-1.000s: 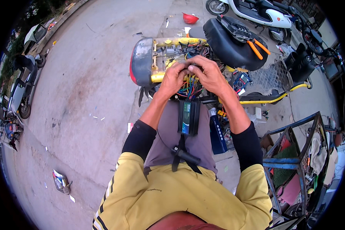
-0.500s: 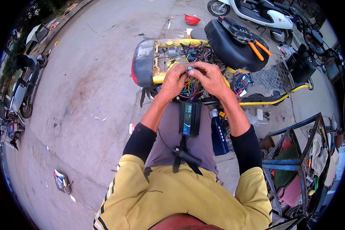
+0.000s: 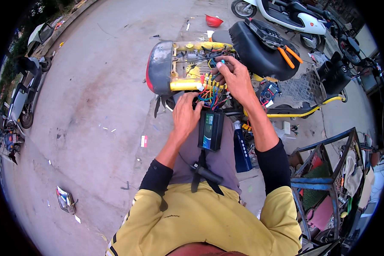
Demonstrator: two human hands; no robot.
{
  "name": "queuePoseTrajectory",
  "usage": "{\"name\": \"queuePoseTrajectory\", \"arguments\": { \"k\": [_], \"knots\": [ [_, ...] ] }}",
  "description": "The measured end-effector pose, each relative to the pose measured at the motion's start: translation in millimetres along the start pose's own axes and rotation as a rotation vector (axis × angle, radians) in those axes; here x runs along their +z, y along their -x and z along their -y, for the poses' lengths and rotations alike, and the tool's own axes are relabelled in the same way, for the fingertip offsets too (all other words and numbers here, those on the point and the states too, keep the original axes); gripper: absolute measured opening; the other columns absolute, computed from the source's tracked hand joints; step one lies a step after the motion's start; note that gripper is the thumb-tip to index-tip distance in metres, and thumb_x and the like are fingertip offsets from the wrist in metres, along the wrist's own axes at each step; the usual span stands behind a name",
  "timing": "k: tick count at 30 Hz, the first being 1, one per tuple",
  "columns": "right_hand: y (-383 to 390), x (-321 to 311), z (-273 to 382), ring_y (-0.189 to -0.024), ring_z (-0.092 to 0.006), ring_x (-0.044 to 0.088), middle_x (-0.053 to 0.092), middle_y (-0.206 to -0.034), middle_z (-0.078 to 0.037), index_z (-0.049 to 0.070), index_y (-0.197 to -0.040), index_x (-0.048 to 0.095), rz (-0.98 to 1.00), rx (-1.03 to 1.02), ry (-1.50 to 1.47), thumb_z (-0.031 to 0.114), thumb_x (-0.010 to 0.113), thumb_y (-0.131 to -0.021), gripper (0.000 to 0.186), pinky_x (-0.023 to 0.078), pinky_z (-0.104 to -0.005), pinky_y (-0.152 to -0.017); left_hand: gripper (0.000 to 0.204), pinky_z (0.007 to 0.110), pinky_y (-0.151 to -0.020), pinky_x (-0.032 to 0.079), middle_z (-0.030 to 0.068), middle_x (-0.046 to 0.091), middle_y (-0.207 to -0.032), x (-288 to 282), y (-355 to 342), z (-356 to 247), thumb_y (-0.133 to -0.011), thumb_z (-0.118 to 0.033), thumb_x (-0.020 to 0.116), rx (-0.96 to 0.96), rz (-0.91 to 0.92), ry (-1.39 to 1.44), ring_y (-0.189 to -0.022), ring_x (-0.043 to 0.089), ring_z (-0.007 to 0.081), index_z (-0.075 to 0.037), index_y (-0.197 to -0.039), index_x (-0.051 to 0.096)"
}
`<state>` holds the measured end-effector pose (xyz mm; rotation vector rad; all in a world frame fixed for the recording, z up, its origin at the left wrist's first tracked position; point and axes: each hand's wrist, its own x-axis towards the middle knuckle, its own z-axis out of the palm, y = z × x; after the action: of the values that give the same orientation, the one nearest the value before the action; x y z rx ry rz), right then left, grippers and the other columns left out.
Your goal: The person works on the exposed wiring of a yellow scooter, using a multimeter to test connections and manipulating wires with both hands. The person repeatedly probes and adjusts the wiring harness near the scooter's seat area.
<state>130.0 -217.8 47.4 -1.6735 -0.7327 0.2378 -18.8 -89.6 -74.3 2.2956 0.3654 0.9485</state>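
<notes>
My right hand is closed in a pinch over the open middle of an electric scooter. A small light-blue piece shows between its fingertips; it is too small to name. Lower and to the left, my left hand has thumb and fingers apart at the edge of a bundle of coloured wires, apparently holding nothing. The wires spill over the yellow frame tube. Just below them, a black box with a small display rests against my legs.
A black seat lies tilted across the scooter, with orange-handled pliers on it. A multimeter sits on the footboard side. To the right stands a metal rack filled with odds and ends. A red helmet-like bowl lies beyond.
My hands have parted. The left has come down and left to the wire bundle, its fingers opening; the right has risen slightly, keeping the small blue piece.
</notes>
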Motion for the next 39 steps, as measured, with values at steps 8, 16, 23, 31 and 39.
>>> {"name": "queuePoseTrajectory", "arguments": {
  "k": [8, 16, 23, 31, 39],
  "knots": [
    [4.4, -1.4, -0.5, -0.079, -0.0093, 0.068, 0.08, -0.102, -0.009, -0.001, -0.129, 0.07, 0.085, 0.024, -0.09, 0.02, 0.068, -0.108, 0.03, 0.056, -0.0272, -0.07, 0.035, 0.045, -0.081, 0.056, 0.0165, 0.073, -0.11, -4.5, -8.2, -0.5, -0.092, -0.016, 0.078, -0.17, 0.163, 0.108, -0.085, 0.071, 0.0316, -0.003, -0.124, 0.072],
    [9.7, -1.5, 10.4, -0.075, -0.0092, 0.069, 0.08, -0.095, -0.01, -0.003, -0.121, 0.07, -0.012, -0.079, 0.013, 0.015, 0.069, -0.105, 0.024, 0.056, -0.0275, -0.069, 0.024, 0.044, -0.08, 0.056, 0.0165, 0.074, -0.107, -16.7, -10.3, -0.8, -0.095, -0.008, 0.074, -0.097, 0.074, 0.198, -0.084, 0.071, 0.0319, 0.0, -0.117, 0.072],
    [5.6, -1.3, 2.9, -0.077, -0.0092, 0.069, 0.08, -0.099, -0.01, -0.004, -0.122, 0.067, 0.001, -0.051, -0.102, 0.015, 0.067, -0.108, 0.024, 0.057, -0.0271, -0.069, 0.027, 0.045, -0.094, 0.055, 0.016, 0.073, -0.115, -32.2, -36.4, -21.9, -0.09, 0.0, 0.075, 0.182, -0.125, 0.119, -0.104, 0.069, 0.0354, -0.001, -0.116, 0.071],
    [1.0, 10.4, -2.8, -0.076, -0.0098, 0.072, 0.079, -0.094, -0.007, -0.004, -0.119, 0.069, -0.005, -0.02, -0.108, 0.013, 0.069, -0.106, 0.021, 0.058, -0.0267, -0.067, 0.04, 0.049, -0.109, 0.048, 0.0138, 0.07, -0.128, -23.6, -62.2, -10.9, -0.084, -0.007, 0.081, 0.284, -0.073, -0.001, -0.127, 0.059, 0.0373, -0.002, -0.123, 0.071],
    [1.1, 17.5, 8.1, -0.076, -0.0305, 0.077, 0.076, -0.084, -0.021, -0.003, -0.118, 0.068, -0.015, -0.107, 0.324, 0.013, 0.068, -0.104, 0.021, 0.058, -0.0414, -0.069, 0.046, 0.049, -0.108, 0.045, 0.0081, 0.072, -0.126, -8.4, -76.3, -7.5, -0.082, -0.014, 0.084, 0.266, 0.079, -0.113, -0.126, 0.059, 0.0333, -0.008, -0.126, 0.073]
  ]
}}
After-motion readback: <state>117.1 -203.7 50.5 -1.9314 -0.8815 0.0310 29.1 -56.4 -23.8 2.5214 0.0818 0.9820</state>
